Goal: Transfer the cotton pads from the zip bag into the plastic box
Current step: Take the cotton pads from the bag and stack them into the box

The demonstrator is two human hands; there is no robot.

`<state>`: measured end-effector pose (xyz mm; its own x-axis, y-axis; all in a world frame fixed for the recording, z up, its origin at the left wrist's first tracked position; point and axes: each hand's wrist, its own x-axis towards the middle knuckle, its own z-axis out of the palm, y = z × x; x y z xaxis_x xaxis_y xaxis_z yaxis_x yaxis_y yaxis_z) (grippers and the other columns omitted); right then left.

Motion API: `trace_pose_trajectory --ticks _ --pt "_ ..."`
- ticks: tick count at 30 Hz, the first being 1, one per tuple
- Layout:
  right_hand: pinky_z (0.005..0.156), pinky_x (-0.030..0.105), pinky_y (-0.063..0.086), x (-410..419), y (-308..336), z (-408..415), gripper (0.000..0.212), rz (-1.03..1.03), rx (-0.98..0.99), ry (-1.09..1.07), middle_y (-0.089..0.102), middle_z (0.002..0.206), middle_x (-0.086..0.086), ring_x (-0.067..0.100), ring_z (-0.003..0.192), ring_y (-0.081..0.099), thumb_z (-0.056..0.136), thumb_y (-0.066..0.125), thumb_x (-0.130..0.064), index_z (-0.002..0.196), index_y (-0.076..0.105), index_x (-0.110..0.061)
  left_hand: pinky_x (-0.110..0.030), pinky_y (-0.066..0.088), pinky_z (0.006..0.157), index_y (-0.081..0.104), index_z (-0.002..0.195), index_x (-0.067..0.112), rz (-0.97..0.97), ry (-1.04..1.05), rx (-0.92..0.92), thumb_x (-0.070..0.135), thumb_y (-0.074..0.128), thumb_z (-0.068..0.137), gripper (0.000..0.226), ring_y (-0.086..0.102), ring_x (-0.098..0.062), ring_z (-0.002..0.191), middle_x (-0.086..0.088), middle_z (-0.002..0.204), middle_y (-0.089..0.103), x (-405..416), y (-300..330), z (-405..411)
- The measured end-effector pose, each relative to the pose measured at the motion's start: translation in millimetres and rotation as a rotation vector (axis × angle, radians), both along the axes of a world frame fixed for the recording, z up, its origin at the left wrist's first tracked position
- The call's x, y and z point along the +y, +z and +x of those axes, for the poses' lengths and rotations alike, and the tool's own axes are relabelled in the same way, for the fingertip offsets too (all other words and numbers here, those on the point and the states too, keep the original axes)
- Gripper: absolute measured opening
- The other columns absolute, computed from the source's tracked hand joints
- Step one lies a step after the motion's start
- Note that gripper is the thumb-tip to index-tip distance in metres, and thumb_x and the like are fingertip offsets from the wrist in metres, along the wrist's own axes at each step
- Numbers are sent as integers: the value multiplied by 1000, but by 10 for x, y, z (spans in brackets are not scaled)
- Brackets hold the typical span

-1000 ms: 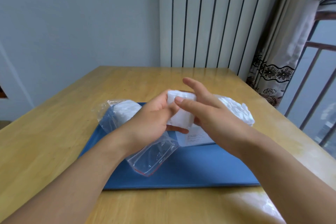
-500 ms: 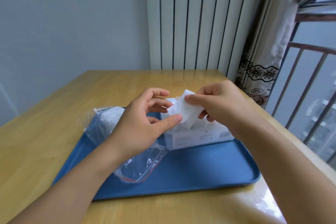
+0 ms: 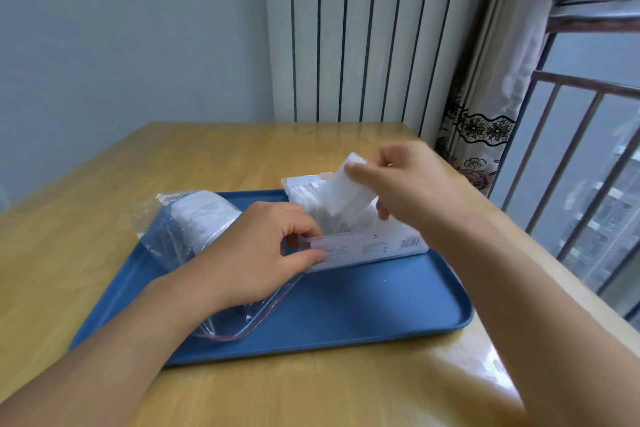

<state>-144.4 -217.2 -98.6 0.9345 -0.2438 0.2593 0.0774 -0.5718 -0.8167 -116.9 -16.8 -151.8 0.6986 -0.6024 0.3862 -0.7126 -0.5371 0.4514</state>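
Observation:
A clear plastic box [image 3: 377, 248] with a printed label stands on the blue tray [image 3: 363, 308], with white cotton pads standing inside it. My right hand [image 3: 405, 184] pinches a small stack of cotton pads [image 3: 349, 191], tilted, with its lower end in the box's opening. My left hand [image 3: 259, 253] grips the box's near left wall between thumb and fingers. The clear zip bag [image 3: 194, 229] with a red seal lies on the tray's left side under my left wrist. More white pads sit in its far end.
The tray lies on a wooden table [image 3: 86, 218]. A white radiator [image 3: 363, 31] stands behind the table, and a patterned curtain [image 3: 485, 114] and window bars hang at the right, close to the table's right edge.
My right hand has carried the stack of pads right and down into the box's opening. My left hand has let go of the pads and taken hold of the box's wall.

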Motion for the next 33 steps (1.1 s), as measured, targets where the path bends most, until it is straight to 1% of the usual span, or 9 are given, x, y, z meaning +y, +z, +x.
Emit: trace_pose_trajectory --ticks 7,10,14,18,22,25,29,31,33 --pt "49 28 37 90 -248 111 26 -425 22 -32 63 63 18 23 55 47 69 75 -18 68 60 2 -24 51 68 74 74 25 -66 11 39 26 77 86 13 63 -10 73 11 74 66 13 -12 16" --pt "51 30 39 19 -220 101 26 -541 78 -102 66 68 16 29 58 54 63 77 -16 73 60 2 -20 50 68 77 76 24 -66 16 50 27 77 86 10 64 -9 76 12 74 67 11 -4 15" --pt "50 28 33 0 -223 92 21 -633 53 -162 61 66 9 27 58 47 61 72 -7 75 58 -2 -21 50 68 77 76 24 -74 14 56 26 78 86 10 64 -10 77 12 74 66 9 3 12" --pt "49 27 33 -5 -164 68 44 -548 13 -98 61 60 1 22 57 54 67 89 -42 64 56 -13 -28 53 69 76 77 25 -80 9 68 27 78 86 9 64 -10 75 10 76 68 12 -1 -3" --pt "49 22 33 57 35 -63 39 -504 -274 -7 57 48 -16 4 47 52 94 61 -49 69 71 -19 -26 53 68 76 85 26 -211 62 80 32 71 91 11 65 -11 71 10 79 71 1 70 -21" --pt "52 32 39 224 0 -175 68 -656 -40 192 59 50 -4 10 51 52 99 37 -63 68 71 -14 -36 58 69 76 87 21 -382 77 153 33 63 96 20 68 -16 68 4 74 70 23 149 -26" --pt "54 35 30 222 -109 -186 84 -828 239 148 51 56 3 19 61 49 87 15 -81 52 45 -12 -33 60 66 76 87 19 -442 83 180 22 59 100 22 70 -13 72 9 77 74 108 195 28" --pt "55 35 31 207 -112 -169 83 -834 274 198 52 55 3 20 60 51 84 14 -82 53 45 -12 -30 60 65 76 87 17 -510 88 179 20 60 100 20 70 -13 74 7 80 75 156 249 63" --pt "55 37 35 232 -92 -174 78 -821 146 261 52 53 1 21 58 50 88 23 -78 57 48 -11 -28 60 65 75 87 15 -633 92 190 19 60 100 20 69 -12 75 4 81 73 239 335 115"
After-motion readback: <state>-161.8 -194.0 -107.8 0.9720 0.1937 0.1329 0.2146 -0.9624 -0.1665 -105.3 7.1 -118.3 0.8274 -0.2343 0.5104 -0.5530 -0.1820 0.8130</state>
